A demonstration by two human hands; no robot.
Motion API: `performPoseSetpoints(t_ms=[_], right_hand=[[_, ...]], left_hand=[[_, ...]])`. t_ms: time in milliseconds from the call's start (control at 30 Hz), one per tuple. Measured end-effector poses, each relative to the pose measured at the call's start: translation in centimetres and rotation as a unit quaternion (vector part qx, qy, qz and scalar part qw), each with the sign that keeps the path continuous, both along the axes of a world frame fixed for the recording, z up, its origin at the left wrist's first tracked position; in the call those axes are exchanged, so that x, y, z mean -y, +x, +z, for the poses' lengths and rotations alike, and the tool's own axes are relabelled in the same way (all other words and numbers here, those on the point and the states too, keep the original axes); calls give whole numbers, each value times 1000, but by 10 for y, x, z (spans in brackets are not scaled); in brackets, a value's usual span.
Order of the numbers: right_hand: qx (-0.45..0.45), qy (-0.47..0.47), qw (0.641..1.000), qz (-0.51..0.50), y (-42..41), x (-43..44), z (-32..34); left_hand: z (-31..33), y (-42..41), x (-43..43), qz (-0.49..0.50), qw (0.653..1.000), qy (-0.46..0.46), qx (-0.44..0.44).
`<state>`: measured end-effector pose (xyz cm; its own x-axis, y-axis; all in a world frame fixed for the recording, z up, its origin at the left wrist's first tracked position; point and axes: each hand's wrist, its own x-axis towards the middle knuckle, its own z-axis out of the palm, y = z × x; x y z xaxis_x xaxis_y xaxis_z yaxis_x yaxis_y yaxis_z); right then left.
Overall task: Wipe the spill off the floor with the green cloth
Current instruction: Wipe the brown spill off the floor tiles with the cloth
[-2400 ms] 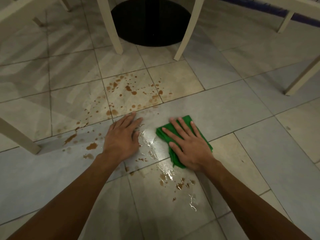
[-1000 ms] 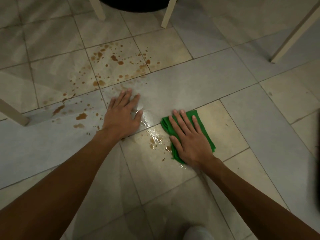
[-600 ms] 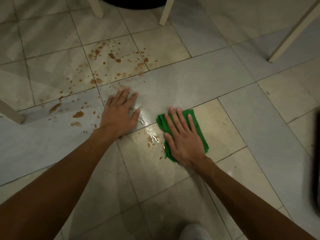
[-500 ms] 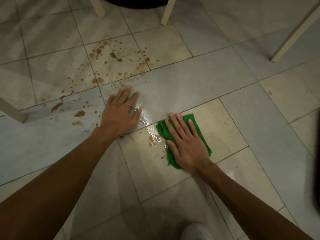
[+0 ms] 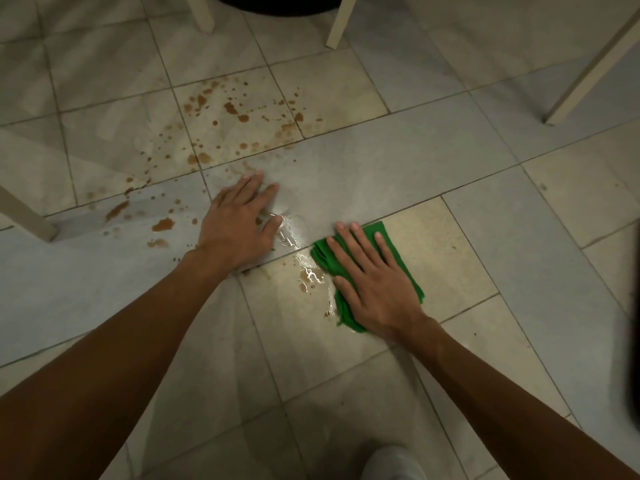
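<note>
A folded green cloth [image 5: 398, 251] lies on the tiled floor right of centre. My right hand [image 5: 374, 284] presses flat on it with straight fingers and covers most of it. A brown spill [image 5: 239, 116] is spattered over the tiles beyond and to the left, with more drops [image 5: 162, 224] at the left. A wet, shiny patch [image 5: 306, 271] lies between my hands, just left of the cloth. My left hand [image 5: 239, 220] rests flat on the floor, fingers spread, touching the wet patch's edge.
White chair legs stand around: one at the left edge [image 5: 24, 214], two at the top [image 5: 202, 12] [image 5: 341, 20], one at the right [image 5: 588, 69]. A dark round table base [image 5: 277, 1] is at the top. A white shoe [image 5: 391, 464] shows at the bottom.
My right hand has slid the cloth back and forth over the wet patch, ending slightly right of where it was. The brown drops near the cloth have thinned. My left hand stays planted.
</note>
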<state>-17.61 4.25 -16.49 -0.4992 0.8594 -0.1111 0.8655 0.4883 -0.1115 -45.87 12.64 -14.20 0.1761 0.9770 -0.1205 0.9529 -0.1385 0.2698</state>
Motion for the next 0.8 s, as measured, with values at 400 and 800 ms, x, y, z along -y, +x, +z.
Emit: performPoseSetpoints(t_ms=[400,800], right_hand=[[-12,-5,999,-31,-36,-14,1],[-18,-10,997,-74,-41,-34,3]], left_hand=[[-1,-6,1,32,999,11,-11],[-7,-21,-1,32,999,16,-8]])
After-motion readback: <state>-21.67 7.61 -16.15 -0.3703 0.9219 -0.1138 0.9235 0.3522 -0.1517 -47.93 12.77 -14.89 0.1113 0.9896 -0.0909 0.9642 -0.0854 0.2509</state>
